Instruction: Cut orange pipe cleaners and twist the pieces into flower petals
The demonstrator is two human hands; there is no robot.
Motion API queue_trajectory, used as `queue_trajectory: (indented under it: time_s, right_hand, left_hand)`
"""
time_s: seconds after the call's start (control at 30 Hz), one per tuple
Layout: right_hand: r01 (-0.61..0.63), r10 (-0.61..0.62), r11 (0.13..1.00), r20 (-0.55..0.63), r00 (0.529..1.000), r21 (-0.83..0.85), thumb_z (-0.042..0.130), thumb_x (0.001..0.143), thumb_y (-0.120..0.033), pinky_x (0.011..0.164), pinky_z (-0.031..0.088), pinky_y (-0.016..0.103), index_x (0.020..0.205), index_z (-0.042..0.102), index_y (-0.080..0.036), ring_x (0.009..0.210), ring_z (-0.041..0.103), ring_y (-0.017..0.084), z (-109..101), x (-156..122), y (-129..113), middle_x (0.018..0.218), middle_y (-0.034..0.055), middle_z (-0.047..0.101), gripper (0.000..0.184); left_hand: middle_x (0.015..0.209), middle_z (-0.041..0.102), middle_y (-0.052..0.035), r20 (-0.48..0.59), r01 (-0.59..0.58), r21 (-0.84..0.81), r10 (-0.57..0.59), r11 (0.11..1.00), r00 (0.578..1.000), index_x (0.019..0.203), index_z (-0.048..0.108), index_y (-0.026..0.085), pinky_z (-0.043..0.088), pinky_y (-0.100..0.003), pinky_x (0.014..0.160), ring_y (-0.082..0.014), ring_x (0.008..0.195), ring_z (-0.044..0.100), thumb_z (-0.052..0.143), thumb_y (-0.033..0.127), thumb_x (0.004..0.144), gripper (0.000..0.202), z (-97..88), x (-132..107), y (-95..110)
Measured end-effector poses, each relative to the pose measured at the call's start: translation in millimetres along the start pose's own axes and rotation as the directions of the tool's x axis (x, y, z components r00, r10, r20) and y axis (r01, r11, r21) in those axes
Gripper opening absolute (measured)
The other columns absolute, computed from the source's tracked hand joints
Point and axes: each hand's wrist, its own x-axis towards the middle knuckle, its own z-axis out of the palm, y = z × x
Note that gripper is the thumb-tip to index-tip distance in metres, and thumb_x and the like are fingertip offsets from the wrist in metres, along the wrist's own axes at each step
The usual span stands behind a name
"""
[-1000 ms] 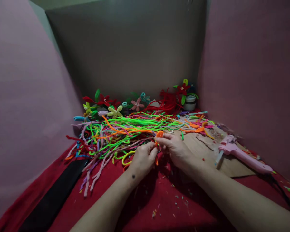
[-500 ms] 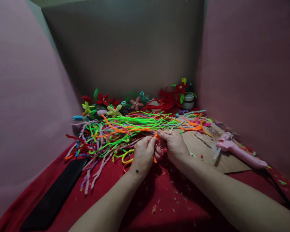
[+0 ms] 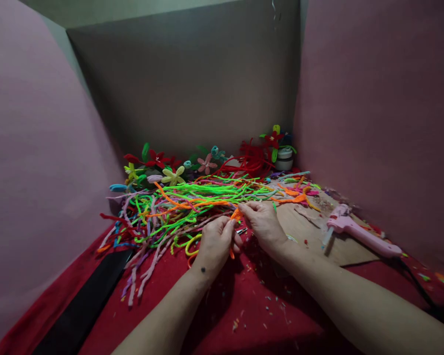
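Note:
My left hand is closed on an orange pipe cleaner, whose lower end sticks out beneath the fingers. The thumb and finger of my right hand pinch at the upper end of this same piece. Under my left hand lies a pair of scissors; its yellow handle shows on one side and its metal tip on the other. Just beyond both hands spreads a heap of loose pipe cleaners, mostly green, with orange, pink and purple ones.
A pink glue gun rests on a brown board at right, its cord trailing off. Pipe-cleaner flowers and a small white pot stand at the back. A long black object lies left on the red cloth. Pink panels rise on both sides.
My hands have drawn slightly apart, the left one lower, and more of the orange pipe cleaner shows between them. The scissors' tip has come into sight. The whole view has shifted slightly.

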Motion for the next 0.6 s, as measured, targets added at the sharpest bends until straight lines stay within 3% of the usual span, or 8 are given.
queue_trajectory:
  time_s: [0.13, 0.27, 0.47, 0.53, 0.57, 0.6]
  right_hand:
    - [-0.013, 0.007, 0.999, 0.137, 0.991, 0.046, 0.057, 0.072, -0.039, 0.045, 0.027, 0.023, 0.058, 0.053, -0.017, 0.044, 0.035, 0.008, 1.0, -2.7, -5.4, 0.048, -0.0049, 0.044, 0.026]
    - [0.029, -0.029, 1.000, 0.074, 0.997, -0.004, 0.055, 0.073, -0.035, 0.045, 0.027, 0.023, 0.056, 0.049, -0.018, 0.043, 0.036, 0.008, -3.9, -1.1, -5.0, 0.046, -0.0051, 0.044, 0.025]
    - [-0.010, 0.010, 0.999, -0.008, 1.000, -0.032, 0.056, 0.072, -0.032, 0.043, 0.027, 0.023, 0.067, 0.054, -0.017, 0.041, 0.035, 0.009, -6.0, 1.0, 0.2, 0.045, -0.0065, 0.042, 0.016]
    - [0.011, -0.014, 0.999, -0.099, 0.995, -0.031, 0.061, 0.069, -0.030, 0.047, 0.031, 0.023, 0.081, 0.057, -0.018, 0.046, 0.039, 0.009, -0.6, -8.9, -12.6, 0.049, -0.0067, 0.044, 0.017]
    - [0.035, -0.035, 0.999, -0.100, 0.994, 0.004, 0.060, 0.070, -0.029, 0.051, 0.035, 0.023, 0.082, 0.056, -0.018, 0.051, 0.043, 0.010, 3.2, -17.0, -23.6, 0.056, -0.0046, 0.049, 0.016]
    - [0.050, -0.048, 0.996, -0.025, 0.999, 0.081, 0.058, 0.073, -0.030, 0.056, 0.038, 0.023, 0.079, 0.057, -0.018, 0.058, 0.048, 0.010, 6.9, -27.1, -36.8, 0.064, -0.0020, 0.054, 0.013]
  left_hand:
    - [0.047, 0.058, 0.0013, 0.108, 0.047, -0.093, -0.037, 0.995, 0.993, 0.069, 0.051, 0.015, 0.035, -0.018, 0.033, -0.0093, 0.034, 0.049, 0.050, 0.042, 0.075, 0.027, -6.3, -1.3, 7.2]
    - [0.049, 0.057, 0.0015, 0.188, 0.058, -0.098, -0.039, 0.994, 0.981, 0.068, 0.051, 0.014, 0.035, -0.016, 0.041, -0.0061, 0.038, 0.047, 0.057, 0.036, 0.072, 0.023, -12.3, -2.4, 14.2]
    - [0.038, 0.039, 0.0081, 0.090, 0.108, -0.011, -0.107, 0.994, 0.990, 0.066, 0.053, 0.014, 0.015, -0.017, 0.034, -0.0031, 0.031, 0.026, 0.053, 0.037, 0.073, 0.024, -12.0, 0.4, 9.5]
    - [0.039, 0.035, 0.0092, 0.049, 0.096, -0.044, -0.094, 0.994, 0.994, 0.068, 0.053, 0.015, 0.015, -0.017, 0.035, -0.0032, 0.032, 0.024, 0.053, 0.039, 0.073, 0.024, -13.4, 2.3, 8.3]
    - [0.041, 0.034, 0.0091, 0.033, 0.076, -0.060, -0.074, 0.995, 0.997, 0.068, 0.052, 0.015, 0.016, -0.018, 0.036, -0.0033, 0.034, 0.025, 0.052, 0.039, 0.073, 0.025, -14.3, 3.4, 7.9]
    - [0.043, 0.035, 0.0086, 0.029, 0.053, -0.071, -0.051, 0.996, 0.998, 0.067, 0.051, 0.015, 0.018, -0.018, 0.037, -0.0036, 0.035, 0.026, 0.053, 0.040, 0.073, 0.025, -15.3, 4.5, 7.4]
